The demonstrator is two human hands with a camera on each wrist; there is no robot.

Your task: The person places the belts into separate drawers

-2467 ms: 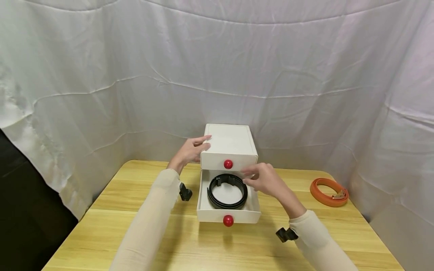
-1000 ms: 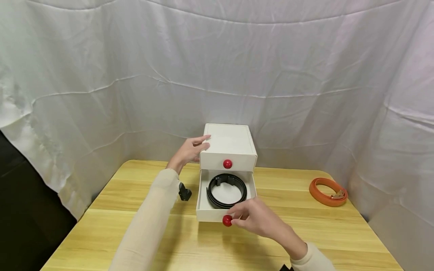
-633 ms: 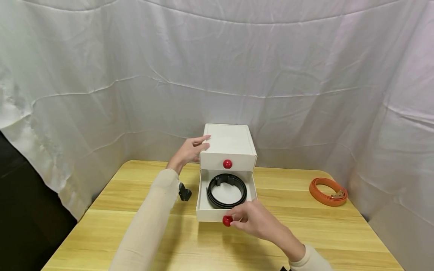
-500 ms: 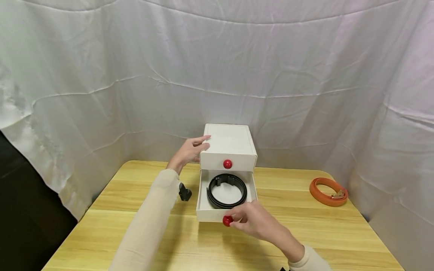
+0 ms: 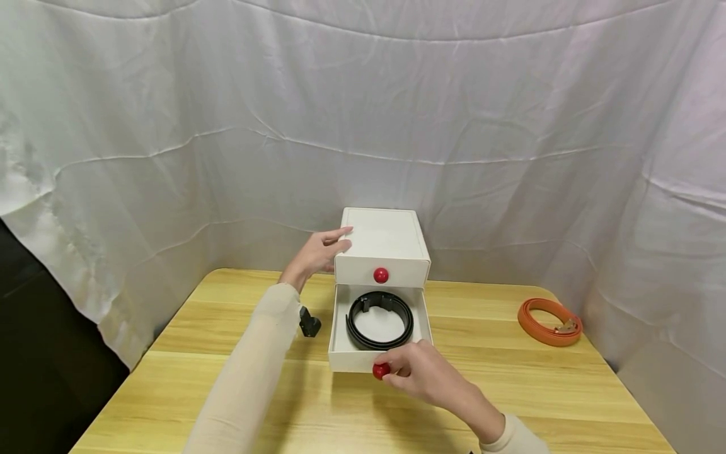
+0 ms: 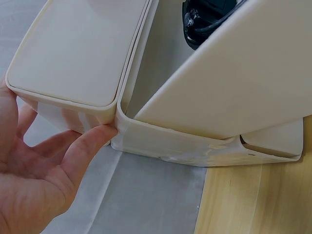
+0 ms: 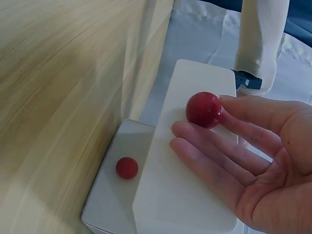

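White two-drawer box (image 5: pixel 381 236) stood on the far middle of the wooden table (image 5: pixel 567 391), against the white sheet backdrop (image 5: pixel 363 113). Lower drawer (image 5: pixel 342 328) was pulled out toward the person, and a coiled black belt (image 5: pixel 379 320) lay flat inside it. Upper drawer was closed, its red knob (image 5: pixel 380 275) facing front. Right hand (image 5: pixel 422 375) was at the front of the open drawer, on the lower red knob (image 5: pixel 380 371); in the right wrist view the thumb touched that knob (image 7: pixel 204 109) on one side while the fingers (image 7: pixel 209 151) lay mostly straight and close together along the drawer front, so a light touch, not a full wrap. Left hand (image 5: pixel 316 252) rested against the box's left top edge; the left wrist view showed the palm open, fingers relaxed, thumb (image 6: pixel 90 146) pressed to the box corner (image 6: pixel 114 129). Both sleeves cream. A small black clip-like thing (image 5: pixel 309 323) lay on the table just left of the drawer, under the left forearm. An orange belt (image 5: pixel 547 321), coiled, lay well apart near the table's far right edge.
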